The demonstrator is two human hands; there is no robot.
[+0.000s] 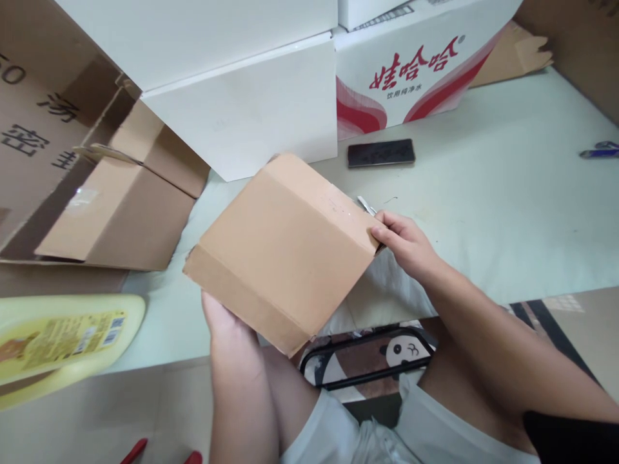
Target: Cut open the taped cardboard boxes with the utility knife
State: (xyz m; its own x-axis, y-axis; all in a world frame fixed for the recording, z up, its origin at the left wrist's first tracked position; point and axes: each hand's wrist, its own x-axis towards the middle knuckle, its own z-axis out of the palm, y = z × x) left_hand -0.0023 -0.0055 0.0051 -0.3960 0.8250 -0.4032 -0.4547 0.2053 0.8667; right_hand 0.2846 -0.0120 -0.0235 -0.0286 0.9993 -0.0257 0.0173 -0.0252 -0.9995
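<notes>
A brown cardboard box [285,245] is held tilted above the front edge of the table, a broad plain face toward me. My right hand [403,238] grips its right corner, thumb on top and fingers bent around the edge. My left hand [225,316] supports the box from below at its lower left side; the fingers are hidden beneath it. A thin silver metal object [366,205] pokes out just beyond the right hand; its kind and whether the hand touches it cannot be told.
A dark phone [381,153] lies on the pale green tabletop [507,193]. White cartons [251,109] and a red-and-white water carton [406,77] stand behind. Open brown boxes [140,212] sit left, near a yellow bottle [72,341]. A blue pen-like item [599,153] is far right.
</notes>
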